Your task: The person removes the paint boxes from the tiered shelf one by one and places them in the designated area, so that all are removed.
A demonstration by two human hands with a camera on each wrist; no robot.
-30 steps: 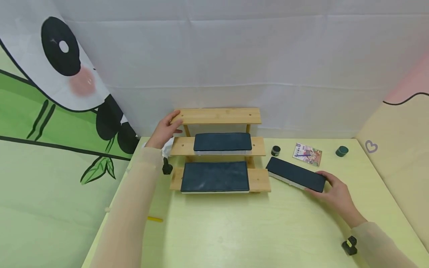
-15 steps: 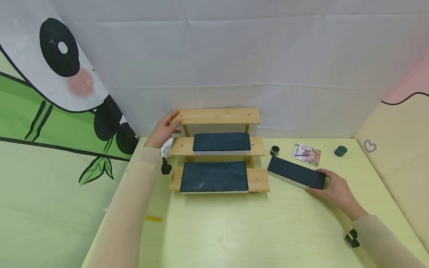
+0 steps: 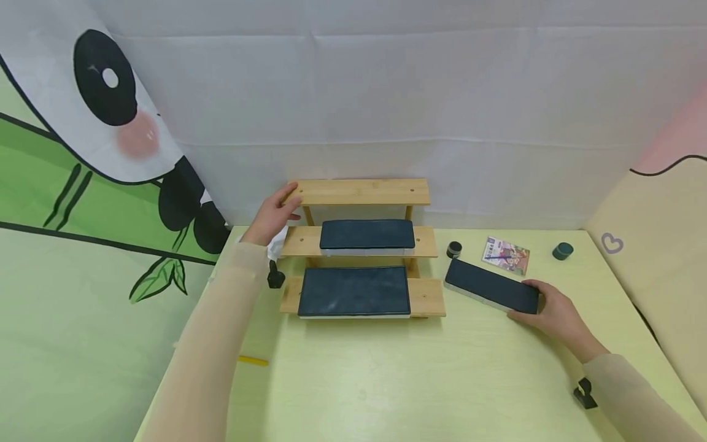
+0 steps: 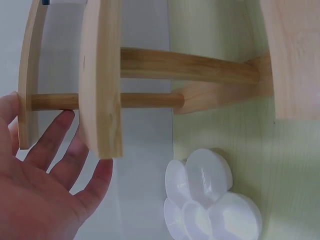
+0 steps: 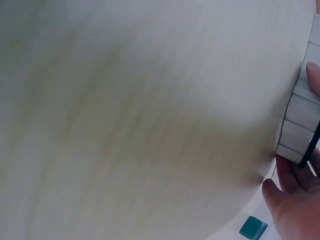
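Note:
My left hand (image 3: 272, 215) grips the left end of the top board on a three-tier wooden shelf (image 3: 359, 191). In the left wrist view its fingers (image 4: 70, 155) lie under that board, with the thumb at the outer edge. At the right, my right hand (image 3: 558, 313) holds the near end of a long paint box (image 3: 491, 285) with a dark blue lid and white base, thumb on one long side and fingers on the other. On the middle board sits a similar dark-lidded box (image 3: 367, 234). A wider dark-lidded box (image 3: 353, 291) lies on the lowest board.
Behind the held box are a small dark jar (image 3: 454, 249), a colourful booklet (image 3: 505, 255) and a green-lidded jar (image 3: 563, 250). A white flower-shaped palette (image 4: 220, 200) lies beside the shelf's left side. A yellow stick (image 3: 254, 360) is near the left sleeve. A white cloth wall stands behind.
My right hand has shifted the held paint box slightly to the right, away from the shelf. The left hand stays on the top board, and the shelf has not moved.

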